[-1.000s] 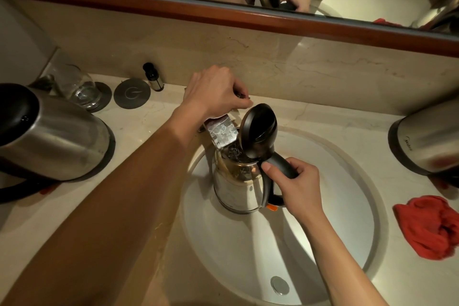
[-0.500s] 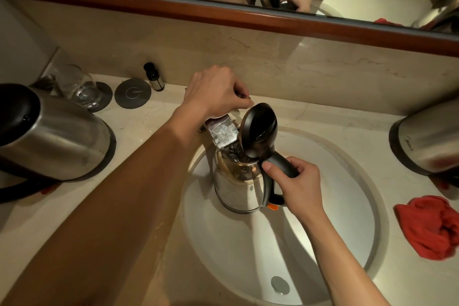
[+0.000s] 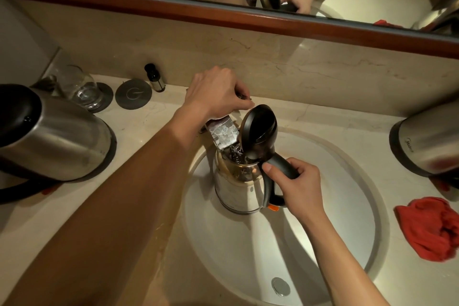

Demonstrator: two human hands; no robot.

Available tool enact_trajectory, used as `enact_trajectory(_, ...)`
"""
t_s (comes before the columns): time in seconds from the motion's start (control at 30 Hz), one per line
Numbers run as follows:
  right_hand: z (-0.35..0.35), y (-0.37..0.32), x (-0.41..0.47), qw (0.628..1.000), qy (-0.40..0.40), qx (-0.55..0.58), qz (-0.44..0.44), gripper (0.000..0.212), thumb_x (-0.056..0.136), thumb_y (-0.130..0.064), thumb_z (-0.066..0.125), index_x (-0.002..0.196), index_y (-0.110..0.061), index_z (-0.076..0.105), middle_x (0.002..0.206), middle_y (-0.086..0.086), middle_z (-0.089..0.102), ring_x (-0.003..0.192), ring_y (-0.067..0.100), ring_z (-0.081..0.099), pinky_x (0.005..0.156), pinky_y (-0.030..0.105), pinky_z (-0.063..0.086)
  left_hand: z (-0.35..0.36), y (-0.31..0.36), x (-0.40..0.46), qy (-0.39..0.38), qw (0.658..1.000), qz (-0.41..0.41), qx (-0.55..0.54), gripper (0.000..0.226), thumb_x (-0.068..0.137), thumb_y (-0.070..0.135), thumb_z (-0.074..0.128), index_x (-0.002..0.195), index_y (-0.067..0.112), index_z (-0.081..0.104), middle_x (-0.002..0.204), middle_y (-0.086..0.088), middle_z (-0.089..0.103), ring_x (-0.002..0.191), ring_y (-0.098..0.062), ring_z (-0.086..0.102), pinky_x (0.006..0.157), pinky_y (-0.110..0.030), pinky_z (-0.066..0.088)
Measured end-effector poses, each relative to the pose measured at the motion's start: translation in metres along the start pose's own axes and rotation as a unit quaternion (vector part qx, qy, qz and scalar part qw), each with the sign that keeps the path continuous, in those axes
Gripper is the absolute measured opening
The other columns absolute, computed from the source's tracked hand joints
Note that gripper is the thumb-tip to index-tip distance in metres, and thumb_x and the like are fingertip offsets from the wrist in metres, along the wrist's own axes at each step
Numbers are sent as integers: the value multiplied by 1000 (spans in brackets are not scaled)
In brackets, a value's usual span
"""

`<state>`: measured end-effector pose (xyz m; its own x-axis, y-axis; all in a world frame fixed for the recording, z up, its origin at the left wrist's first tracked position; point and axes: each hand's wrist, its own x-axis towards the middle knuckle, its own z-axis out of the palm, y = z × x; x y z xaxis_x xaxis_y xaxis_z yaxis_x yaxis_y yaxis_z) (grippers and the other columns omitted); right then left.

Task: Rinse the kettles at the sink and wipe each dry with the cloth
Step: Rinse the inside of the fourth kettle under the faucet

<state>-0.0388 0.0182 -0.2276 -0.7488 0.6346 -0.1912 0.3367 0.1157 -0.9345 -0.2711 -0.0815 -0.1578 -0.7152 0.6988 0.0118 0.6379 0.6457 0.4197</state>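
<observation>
R hand (image 3: 301, 187) holds kettle (image 3: 238, 190) under tap (image 3: 222, 135); L hand (image 3: 216, 93) grips tap lever.

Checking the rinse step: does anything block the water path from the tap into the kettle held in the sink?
Nothing visible. The kettle sits under the tap with its lid tipped open; the right hand grips the handle, the left hand is on the tap.

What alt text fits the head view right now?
Right hand grips the black handle of an open-lidded steel kettle under the tap spout in the white sink; left hand holds the tap lever. Red cloth lies right.
</observation>
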Motion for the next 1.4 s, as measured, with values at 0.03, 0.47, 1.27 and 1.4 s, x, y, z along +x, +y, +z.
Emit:
enact_trajectory(0.03,1,-1,0,1000,0,0,0,55,72,-36,83,67,10,56,54,1,44,53,10,39,52,16,32,0,0,0,0,1000,0,-1,24,84,55,69,93,35,78,96,16,74,93,-12,62,76,-31,40)
enact_trajectory(0.47,0,2,1,1000,3,0,-4,48,76,-30,85,63,6,55,51,-8,43,52,8,39,52,16,33,0,0,0,-6,1000,7,7,25,85,55,68,95,35,78,95,16,74,91,-11,61,75,-31,38)
enact_trajectory(1.27,1,-2,0,1000,5,0,-7,55,71,-40,80,66,10,56,54,2,44,53,11,39,52,17,32,0,-1,0,-4,1000,4,4,24,84,55,68,92,35,78,94,16,74,93,-13,63,77,-32,40)
enact_trajectory(1.4,1,-3,-1,1000,5,-1,-6,53,71,-38,80,63,8,54,51,-6,42,51,8,37,51,15,31,0,0,-1,-2,1000,5,6,24,84,55,68,92,35,78,93,16,74,93,-12,62,77,-33,41)
